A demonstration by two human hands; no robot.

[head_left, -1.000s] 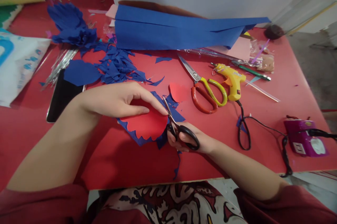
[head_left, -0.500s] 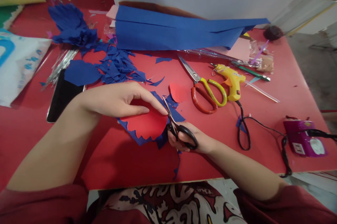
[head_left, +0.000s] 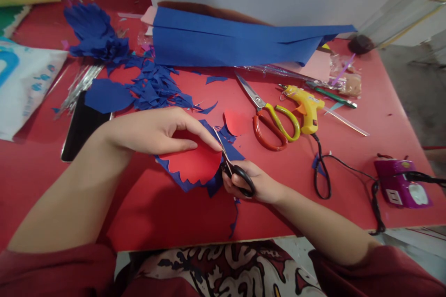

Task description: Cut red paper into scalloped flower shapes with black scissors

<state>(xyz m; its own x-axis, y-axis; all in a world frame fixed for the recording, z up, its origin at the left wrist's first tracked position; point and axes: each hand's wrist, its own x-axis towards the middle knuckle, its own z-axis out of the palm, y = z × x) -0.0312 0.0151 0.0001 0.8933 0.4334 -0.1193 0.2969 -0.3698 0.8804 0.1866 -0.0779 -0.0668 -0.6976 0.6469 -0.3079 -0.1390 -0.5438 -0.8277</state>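
My left hand (head_left: pixel 156 130) pinches a red paper shape (head_left: pixel 195 165) lying over a piece of blue paper (head_left: pixel 212 184), thumb and fingers closed on its upper edge. My right hand (head_left: pixel 256 184) grips small black-handled scissors (head_left: pixel 234 169). Their blades point up and left, meeting the right edge of the red and blue papers beside my left fingertips. A thin blue strip (head_left: pixel 234 220) hangs down below the scissors.
On the red table (head_left: pixel 348 185) lie orange-and-yellow scissors (head_left: pixel 275 118), a yellow glue gun (head_left: pixel 306 107) with its black cord, a purple socket box (head_left: pixel 400 184), a black phone (head_left: pixel 81 127), blue paper scraps (head_left: pixel 153 88), a folded blue sheet (head_left: pixel 223 39) and a small red cutout (head_left: pixel 236 122).
The scissor handles have closed together a little in my right hand, and the blades have narrowed on the paper edge. My left hand keeps its hold.
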